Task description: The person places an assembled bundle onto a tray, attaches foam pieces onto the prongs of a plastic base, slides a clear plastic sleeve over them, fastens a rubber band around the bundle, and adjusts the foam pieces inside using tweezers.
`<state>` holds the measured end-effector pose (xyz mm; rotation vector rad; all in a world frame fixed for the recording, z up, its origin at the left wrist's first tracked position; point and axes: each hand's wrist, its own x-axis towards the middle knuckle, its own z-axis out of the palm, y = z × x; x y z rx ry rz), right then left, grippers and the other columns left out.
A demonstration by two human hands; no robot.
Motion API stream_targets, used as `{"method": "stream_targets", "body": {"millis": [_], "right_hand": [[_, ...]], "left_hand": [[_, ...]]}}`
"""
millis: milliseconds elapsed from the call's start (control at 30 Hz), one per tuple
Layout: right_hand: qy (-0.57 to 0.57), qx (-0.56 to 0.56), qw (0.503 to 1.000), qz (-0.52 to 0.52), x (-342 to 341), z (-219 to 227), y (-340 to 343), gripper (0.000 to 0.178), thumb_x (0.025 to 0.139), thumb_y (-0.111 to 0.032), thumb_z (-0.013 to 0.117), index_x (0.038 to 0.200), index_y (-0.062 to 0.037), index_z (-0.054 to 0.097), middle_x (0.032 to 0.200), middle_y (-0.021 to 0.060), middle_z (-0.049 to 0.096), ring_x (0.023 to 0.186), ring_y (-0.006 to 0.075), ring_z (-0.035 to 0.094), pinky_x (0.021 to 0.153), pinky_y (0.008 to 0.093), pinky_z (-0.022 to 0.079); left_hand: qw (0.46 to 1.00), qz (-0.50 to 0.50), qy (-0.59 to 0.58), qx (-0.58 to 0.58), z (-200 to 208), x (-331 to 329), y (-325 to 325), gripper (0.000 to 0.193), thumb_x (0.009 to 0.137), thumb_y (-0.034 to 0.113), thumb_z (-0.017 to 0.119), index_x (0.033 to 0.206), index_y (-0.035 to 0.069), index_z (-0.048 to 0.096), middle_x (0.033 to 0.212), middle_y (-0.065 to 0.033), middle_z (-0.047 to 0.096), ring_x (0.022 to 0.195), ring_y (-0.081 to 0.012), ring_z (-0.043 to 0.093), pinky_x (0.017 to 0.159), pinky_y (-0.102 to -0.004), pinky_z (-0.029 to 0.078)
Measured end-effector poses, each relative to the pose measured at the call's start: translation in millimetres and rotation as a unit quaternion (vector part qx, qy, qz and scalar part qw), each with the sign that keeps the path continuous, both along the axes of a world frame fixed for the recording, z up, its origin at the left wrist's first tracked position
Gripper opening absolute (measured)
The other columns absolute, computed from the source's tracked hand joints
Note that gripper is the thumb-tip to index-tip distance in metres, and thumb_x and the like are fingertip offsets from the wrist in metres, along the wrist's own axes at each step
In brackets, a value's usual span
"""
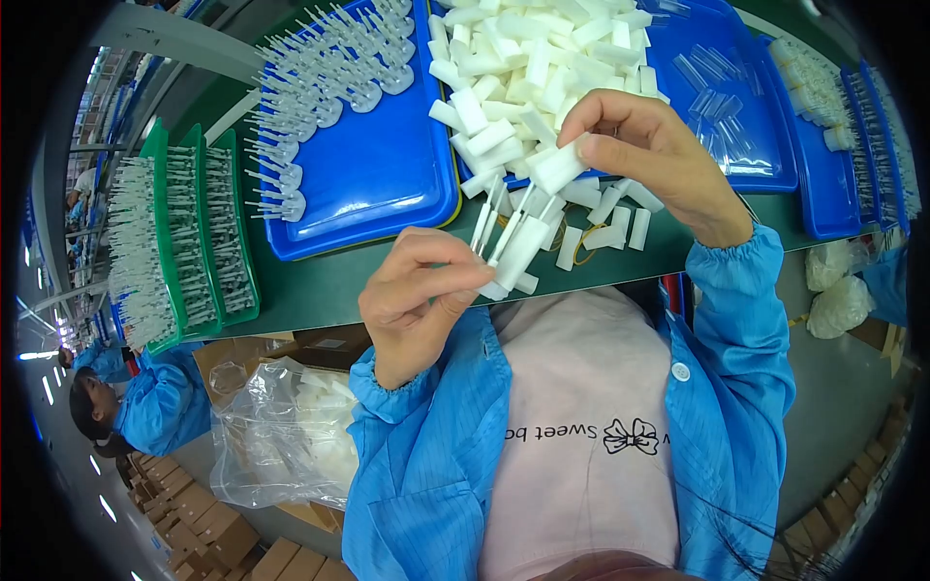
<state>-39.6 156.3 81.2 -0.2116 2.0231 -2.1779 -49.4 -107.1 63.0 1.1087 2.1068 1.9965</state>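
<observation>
My left hand (417, 295) pinches the lower end of a small pronged plastic part (482, 228), whose thin whitish rods point up and away. A white foam piece (524, 254) sits along those rods beside my fingertips; how it is joined cannot be made out. Between thumb and fingers, my right hand (673, 160) grips another white foam piece (559, 169), at the tips of the rods. Just behind both hands rises a heap of similar white foam pieces (542, 58), and several loose ones (605, 237) lie along the green table's near edge.
Clear pronged parts (339, 68) stand in a blue tray (363, 194) at left. Green trays (199, 232) of rods stack farther left. Clear tubes (717, 107) lie in a blue tray (760, 172) at right. A plastic bag (262, 436) sits below the table. Another person (145, 402) is at left.
</observation>
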Motion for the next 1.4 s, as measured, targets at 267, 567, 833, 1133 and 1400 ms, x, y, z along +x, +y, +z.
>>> {"method": "stream_targets", "body": {"millis": [267, 567, 833, 1133, 1400], "right_hand": [[-0.004, 0.050, 0.998, 0.030, -5.4, 4.7, 0.7, 0.020, 0.087, -0.021, 0.061, 0.096, -0.0029, 0.064, 0.088, 0.0014, 0.063, 0.084, 0.0085, 0.057, 0.078, 0.0220, 0.044], [0.092, 0.102, 0.989, 0.057, 3.7, 4.4, -25.0, 0.014, 0.081, -0.017, 0.067, 0.087, -0.0037, 0.068, 0.085, 0.0045, 0.064, 0.085, 0.0129, 0.057, 0.079, 0.0267, 0.044], [0.133, 0.154, 0.979, 0.028, 12.6, 7.3, -36.5, 0.014, 0.079, -0.014, 0.068, 0.089, -0.0053, 0.067, 0.087, 0.0056, 0.062, 0.085, 0.0187, 0.055, 0.076, 0.0302, 0.041], [0.311, 0.530, 0.787, -0.056, -14.4, -31.8, -64.0, 0.028, 0.070, -0.022, 0.073, 0.090, -0.0101, 0.060, 0.084, 0.0047, 0.058, 0.085, 0.0232, 0.053, 0.080, 0.0364, 0.038], [0.347, 0.578, 0.735, -0.072, -18.6, -58.3, -77.6, 0.018, 0.074, -0.014, 0.066, 0.088, -0.0066, 0.057, 0.073, 0.0078, 0.056, 0.083, 0.0223, 0.055, 0.075, 0.0338, 0.036]], "left_hand": [[0.999, -0.015, 0.019, -0.032, 1.9, -1.3, -4.0, 0.018, 0.071, 0.001, 0.072, 0.087, 0.006, 0.072, 0.086, -0.0058, 0.064, 0.079, -0.0197, 0.056, 0.069, -0.0302, 0.043], [0.996, 0.009, 0.056, -0.072, 3.6, 0.6, 6.6, 0.024, 0.072, 0.000, 0.071, 0.096, 0.003, 0.069, 0.097, -0.0102, 0.062, 0.080, -0.0188, 0.056, 0.074, -0.0302, 0.045], [0.998, -0.010, -0.015, -0.054, -25.3, 4.0, -9.5, 0.031, 0.073, 0.003, 0.073, 0.102, -0.002, 0.062, 0.104, -0.0130, 0.058, 0.088, -0.0191, 0.060, 0.078, -0.0306, 0.049], [0.957, 0.180, -0.176, 0.141, -24.9, -6.3, -29.7, 0.030, 0.080, 0.005, 0.068, 0.107, 0.003, 0.055, 0.111, -0.0068, 0.054, 0.099, -0.0146, 0.052, 0.086, -0.0291, 0.043], [0.964, 0.213, -0.115, 0.109, -29.9, -5.9, -23.8, 0.027, 0.081, 0.007, 0.069, 0.105, 0.001, 0.059, 0.110, -0.0067, 0.054, 0.096, -0.0143, 0.053, 0.085, -0.0276, 0.043]]}}
